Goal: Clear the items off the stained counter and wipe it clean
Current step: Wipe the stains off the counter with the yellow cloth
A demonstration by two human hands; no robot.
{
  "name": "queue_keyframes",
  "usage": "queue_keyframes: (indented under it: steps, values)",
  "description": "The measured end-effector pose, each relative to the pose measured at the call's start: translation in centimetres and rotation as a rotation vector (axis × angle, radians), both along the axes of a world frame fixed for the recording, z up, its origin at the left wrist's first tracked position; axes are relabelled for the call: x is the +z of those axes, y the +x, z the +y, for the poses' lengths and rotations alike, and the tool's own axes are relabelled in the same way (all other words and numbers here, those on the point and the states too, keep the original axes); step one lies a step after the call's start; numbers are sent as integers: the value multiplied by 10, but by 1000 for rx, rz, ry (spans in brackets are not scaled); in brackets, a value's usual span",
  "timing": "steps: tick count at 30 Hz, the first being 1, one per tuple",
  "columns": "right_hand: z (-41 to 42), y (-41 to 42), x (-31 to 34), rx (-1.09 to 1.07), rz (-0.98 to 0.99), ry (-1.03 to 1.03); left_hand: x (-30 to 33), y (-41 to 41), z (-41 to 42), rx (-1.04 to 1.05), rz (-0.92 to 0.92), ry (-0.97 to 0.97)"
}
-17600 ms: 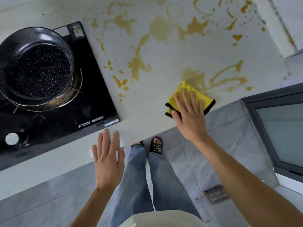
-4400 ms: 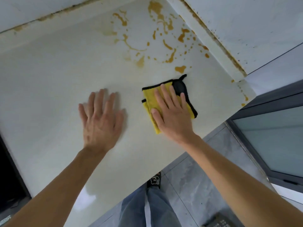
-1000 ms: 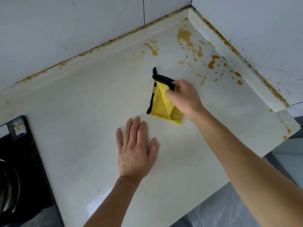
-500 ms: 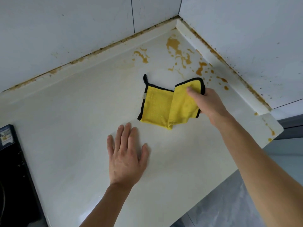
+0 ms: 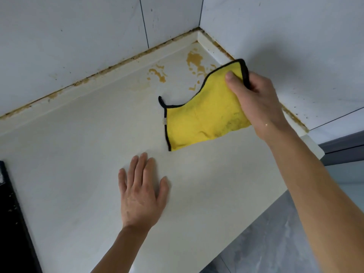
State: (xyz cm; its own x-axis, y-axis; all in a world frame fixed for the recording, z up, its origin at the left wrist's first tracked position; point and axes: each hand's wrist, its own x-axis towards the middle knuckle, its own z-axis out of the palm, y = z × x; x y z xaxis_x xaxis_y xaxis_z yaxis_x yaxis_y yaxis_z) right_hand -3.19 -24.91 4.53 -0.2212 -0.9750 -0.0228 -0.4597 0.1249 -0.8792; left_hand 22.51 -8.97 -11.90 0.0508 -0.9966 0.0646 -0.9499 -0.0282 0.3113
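A yellow cloth with black trim is spread open, its left part on the white counter. My right hand pinches its upper right corner and lifts that side off the surface. Brown-yellow stains remain in the back corner, with smaller ones to their left near the back wall. My left hand lies flat on the counter, fingers apart, below and to the left of the cloth. The cloth hides some stains behind it.
White tiled walls meet at the back corner, with grimy seams along the upstand. A black cooktop edge shows at the far left. Grey floor tiles lie beyond the counter's front edge at the lower right.
My right hand has unfolded the cloth and drawn its corner up and to the right toward the side wall. The left hand stays flat in about the same place.
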Motion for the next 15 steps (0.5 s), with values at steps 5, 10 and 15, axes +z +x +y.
queue_keyframes:
  steps: [5,10,15]
  values:
    - [-7,18,47,123,195,-149,-2,1,0,3,7,22]
    - [-2,46,66,144,314,-246,-3,2,1,1,13,27]
    - [26,88,10,381,539,-56,-2,1,0,-7,1,23]
